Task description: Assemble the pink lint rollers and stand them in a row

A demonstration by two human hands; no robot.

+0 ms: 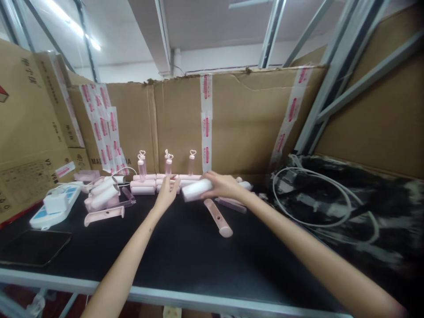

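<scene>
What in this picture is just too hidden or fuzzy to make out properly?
Head view only:
- Right hand: its fingers cover one end of the white roller.
- Left hand: palm faces away, hiding what it touches among the pink rollers.
- Cable pile: blurred at the right edge.
- Print on the cardboard boxes: too small to read.

Power strip left, cables seemingly right

I see open black surface near the front edge, w/ room to pass between both forearms. Back is blocked by the cardboard wall & a row of pink tubes. Cable tangle crowds the right, power strip & phone the left; one pink handle lies mid-surface.
</scene>
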